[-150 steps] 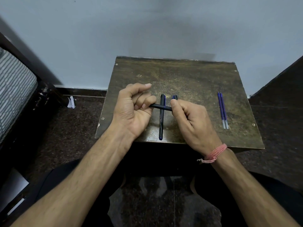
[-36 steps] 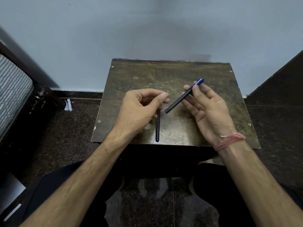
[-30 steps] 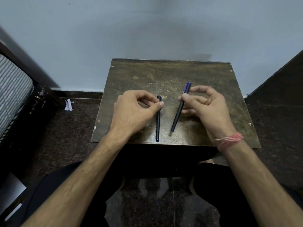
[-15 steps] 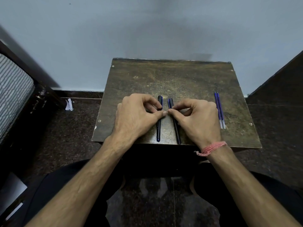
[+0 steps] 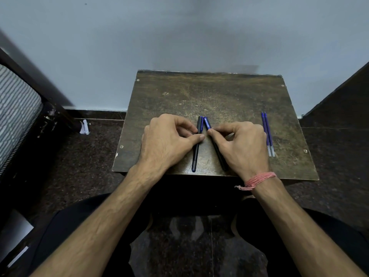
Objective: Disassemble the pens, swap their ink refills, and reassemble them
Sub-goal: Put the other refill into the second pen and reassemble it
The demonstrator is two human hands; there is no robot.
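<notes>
Two dark pens lie side by side on the small brown table, their far ends touching. My left hand pinches the left pen near its upper part with thumb and forefinger. My right hand pinches the right pen, whose blue clip end points away from me; its lower half runs under my palm. Both pens rest on the tabletop. Two blue ink refills lie parallel on the table to the right of my right hand, untouched.
The table stands against a pale wall, its near edge just above my knees. A dark cabinet side rises at the right, and dark furniture with striped fabric at the left. A scrap of paper lies on the floor.
Five seconds ago both hands held one pen crosswise above the other. My right hand then lifted it, turned it and laid it down beside the left pen; its near end has since swung right.
</notes>
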